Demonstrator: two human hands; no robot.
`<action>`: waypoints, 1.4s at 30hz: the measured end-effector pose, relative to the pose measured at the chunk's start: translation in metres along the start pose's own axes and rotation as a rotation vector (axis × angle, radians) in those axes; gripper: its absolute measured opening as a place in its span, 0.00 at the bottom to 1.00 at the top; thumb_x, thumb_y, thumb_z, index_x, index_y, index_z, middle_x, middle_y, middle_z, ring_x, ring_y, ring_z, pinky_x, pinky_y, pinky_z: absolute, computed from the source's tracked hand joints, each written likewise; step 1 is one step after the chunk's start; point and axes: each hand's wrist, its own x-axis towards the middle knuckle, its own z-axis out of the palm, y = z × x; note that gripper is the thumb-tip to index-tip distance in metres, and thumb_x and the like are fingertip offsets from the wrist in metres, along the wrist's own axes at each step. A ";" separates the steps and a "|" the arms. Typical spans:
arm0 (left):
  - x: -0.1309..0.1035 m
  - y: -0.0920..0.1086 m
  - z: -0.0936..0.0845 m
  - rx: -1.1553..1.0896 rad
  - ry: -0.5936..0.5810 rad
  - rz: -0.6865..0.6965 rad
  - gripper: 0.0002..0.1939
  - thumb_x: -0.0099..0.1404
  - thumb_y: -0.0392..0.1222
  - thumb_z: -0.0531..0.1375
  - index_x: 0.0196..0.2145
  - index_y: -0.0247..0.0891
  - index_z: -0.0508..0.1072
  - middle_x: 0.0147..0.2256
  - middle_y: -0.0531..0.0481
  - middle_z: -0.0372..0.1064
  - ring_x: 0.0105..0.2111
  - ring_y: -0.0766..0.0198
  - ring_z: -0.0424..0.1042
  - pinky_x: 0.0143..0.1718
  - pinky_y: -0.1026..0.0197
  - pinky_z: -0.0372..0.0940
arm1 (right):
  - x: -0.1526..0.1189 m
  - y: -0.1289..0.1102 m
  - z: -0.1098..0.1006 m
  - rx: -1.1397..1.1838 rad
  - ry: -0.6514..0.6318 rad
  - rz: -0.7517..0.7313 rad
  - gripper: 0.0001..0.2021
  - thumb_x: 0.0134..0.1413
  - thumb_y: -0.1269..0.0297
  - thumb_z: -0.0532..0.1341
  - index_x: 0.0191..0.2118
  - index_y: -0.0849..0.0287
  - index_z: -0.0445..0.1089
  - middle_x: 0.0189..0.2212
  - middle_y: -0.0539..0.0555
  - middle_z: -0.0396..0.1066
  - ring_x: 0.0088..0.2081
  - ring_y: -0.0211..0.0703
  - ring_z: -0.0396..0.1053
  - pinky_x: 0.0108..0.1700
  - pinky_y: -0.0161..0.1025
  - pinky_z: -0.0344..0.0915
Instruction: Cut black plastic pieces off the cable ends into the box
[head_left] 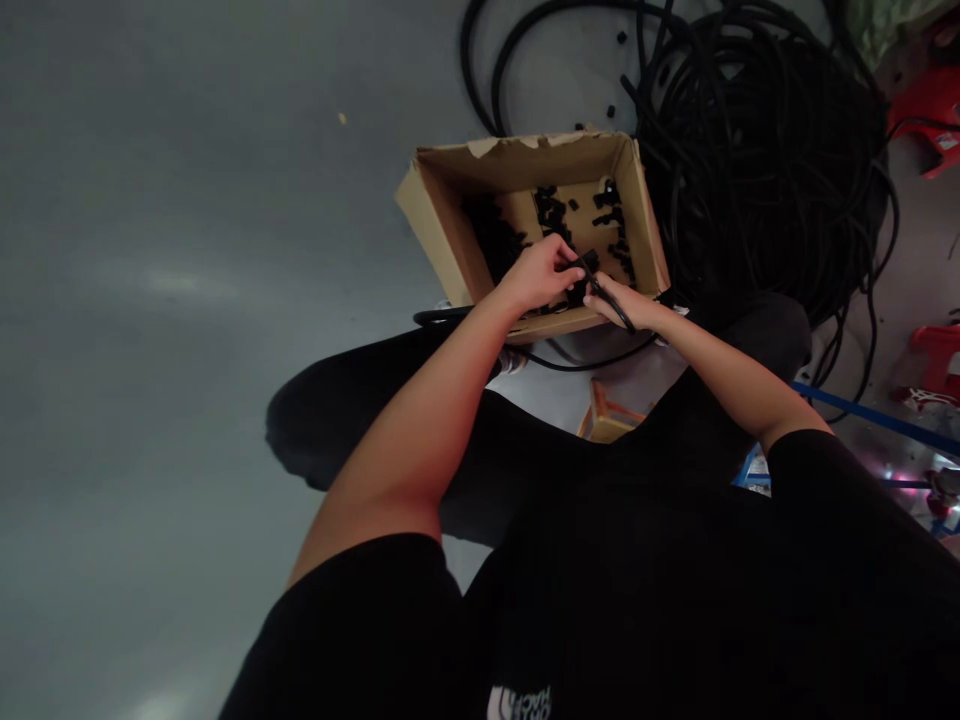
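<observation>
My left hand (540, 274) is over the near side of an open cardboard box (517, 172), its thumb and fingers pinched on a short black piece of hose (574, 266). My right hand (636, 306) is closed around what look like black-handled scissors (616, 310), whose tip points up and left to the piece in my left hand. The two hands nearly meet. Small cut black pieces (551, 208) lie scattered on the box floor, with a darker heap along its left wall. My fingers hide part of the scissors and the piece.
A big tangled heap of black hose (765, 170) lies right of the box, with loops reaching behind it. Several loose bits lie on the grey floor (187, 200). A wooden stool (611, 418) shows between my legs. Red plastic objects (934, 115) and a blue bar (877, 412) are at right.
</observation>
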 end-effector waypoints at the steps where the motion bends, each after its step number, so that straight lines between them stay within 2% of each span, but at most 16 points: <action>1: 0.000 0.000 0.000 0.017 0.011 0.012 0.17 0.67 0.36 0.76 0.45 0.43 0.71 0.41 0.49 0.82 0.45 0.49 0.86 0.59 0.45 0.82 | 0.000 -0.001 0.001 0.028 -0.009 0.021 0.18 0.84 0.43 0.67 0.52 0.51 0.63 0.39 0.48 0.71 0.40 0.45 0.75 0.51 0.46 0.83; 5: 0.002 -0.002 0.001 0.019 -0.013 0.030 0.17 0.67 0.37 0.74 0.45 0.43 0.71 0.42 0.48 0.82 0.48 0.46 0.86 0.60 0.43 0.81 | 0.000 -0.004 0.004 0.144 0.004 0.106 0.15 0.89 0.47 0.64 0.53 0.50 0.61 0.35 0.45 0.69 0.34 0.40 0.74 0.41 0.37 0.79; 9: 0.001 -0.003 0.002 0.013 -0.002 0.046 0.16 0.67 0.40 0.74 0.45 0.44 0.71 0.43 0.47 0.83 0.49 0.45 0.86 0.60 0.43 0.81 | 0.000 -0.003 0.003 0.149 -0.021 0.039 0.18 0.86 0.47 0.69 0.52 0.49 0.62 0.35 0.43 0.67 0.33 0.37 0.71 0.40 0.34 0.77; 15: 0.000 -0.002 0.004 0.056 0.003 0.108 0.17 0.69 0.46 0.76 0.45 0.43 0.74 0.43 0.47 0.84 0.50 0.46 0.85 0.60 0.44 0.81 | 0.002 0.003 0.008 0.167 -0.013 0.080 0.12 0.89 0.52 0.64 0.53 0.50 0.61 0.33 0.42 0.68 0.32 0.37 0.72 0.37 0.33 0.74; 18: 0.000 0.000 0.002 0.092 0.006 0.079 0.15 0.70 0.42 0.75 0.48 0.41 0.76 0.47 0.45 0.85 0.55 0.43 0.85 0.66 0.40 0.79 | -0.002 -0.002 0.007 0.091 -0.009 0.046 0.16 0.89 0.46 0.64 0.53 0.50 0.61 0.32 0.42 0.69 0.32 0.39 0.72 0.38 0.35 0.72; 22: -0.003 0.004 -0.006 0.193 0.017 0.022 0.19 0.70 0.41 0.77 0.55 0.40 0.81 0.54 0.39 0.86 0.63 0.36 0.84 0.72 0.38 0.76 | -0.009 -0.011 0.003 -0.007 0.060 0.063 0.26 0.86 0.32 0.64 0.51 0.50 0.62 0.30 0.43 0.68 0.31 0.42 0.72 0.38 0.38 0.70; 24: -0.004 0.005 -0.009 0.257 0.043 0.011 0.18 0.70 0.42 0.78 0.53 0.41 0.81 0.54 0.38 0.87 0.63 0.34 0.84 0.72 0.39 0.76 | -0.009 -0.013 0.003 -0.009 0.073 0.083 0.29 0.84 0.27 0.64 0.50 0.50 0.62 0.28 0.43 0.67 0.30 0.42 0.71 0.37 0.39 0.70; 26: -0.004 0.007 -0.009 0.279 0.076 0.020 0.14 0.69 0.43 0.78 0.47 0.42 0.81 0.50 0.39 0.87 0.61 0.34 0.85 0.69 0.41 0.77 | -0.008 -0.012 0.005 0.004 0.058 0.097 0.31 0.83 0.24 0.63 0.49 0.49 0.62 0.26 0.42 0.66 0.28 0.42 0.71 0.36 0.39 0.71; 28: -0.005 0.008 -0.006 0.223 0.067 0.030 0.12 0.68 0.42 0.78 0.41 0.43 0.78 0.42 0.42 0.85 0.54 0.37 0.86 0.61 0.45 0.79 | -0.006 -0.009 0.005 0.012 0.049 0.104 0.30 0.83 0.25 0.63 0.50 0.49 0.63 0.26 0.42 0.67 0.28 0.43 0.71 0.37 0.40 0.73; 30: -0.006 0.010 -0.002 0.101 -0.002 0.024 0.14 0.69 0.41 0.77 0.38 0.43 0.75 0.36 0.46 0.81 0.44 0.45 0.85 0.51 0.50 0.79 | -0.005 -0.008 0.005 0.011 0.064 0.098 0.27 0.83 0.29 0.64 0.51 0.50 0.63 0.30 0.44 0.70 0.30 0.43 0.73 0.40 0.41 0.76; 33: -0.005 0.012 -0.001 -0.050 -0.116 -0.004 0.16 0.71 0.42 0.77 0.37 0.42 0.72 0.32 0.50 0.79 0.33 0.56 0.80 0.42 0.57 0.76 | -0.006 -0.010 0.003 -0.016 0.099 0.049 0.25 0.83 0.32 0.64 0.53 0.51 0.66 0.35 0.48 0.74 0.37 0.47 0.77 0.48 0.45 0.80; 36: -0.003 0.013 -0.007 -0.017 -0.119 -0.022 0.15 0.72 0.43 0.77 0.37 0.42 0.74 0.31 0.50 0.80 0.30 0.60 0.78 0.38 0.60 0.74 | -0.009 -0.017 0.000 -0.055 0.125 -0.010 0.28 0.82 0.28 0.62 0.52 0.51 0.69 0.37 0.52 0.75 0.45 0.52 0.80 0.54 0.47 0.81; 38: -0.001 0.012 -0.013 0.054 -0.109 -0.017 0.13 0.73 0.44 0.76 0.37 0.41 0.76 0.30 0.49 0.81 0.29 0.59 0.79 0.36 0.61 0.72 | -0.010 -0.020 -0.002 -0.077 0.128 -0.007 0.28 0.80 0.28 0.62 0.50 0.51 0.69 0.37 0.52 0.74 0.46 0.54 0.80 0.54 0.47 0.80; 42: -0.003 0.012 -0.017 0.115 -0.162 -0.018 0.11 0.74 0.45 0.74 0.37 0.42 0.77 0.30 0.49 0.83 0.29 0.58 0.81 0.33 0.62 0.71 | -0.005 -0.013 -0.002 -0.126 0.069 0.055 0.22 0.79 0.36 0.65 0.49 0.51 0.66 0.38 0.52 0.74 0.44 0.52 0.77 0.54 0.48 0.78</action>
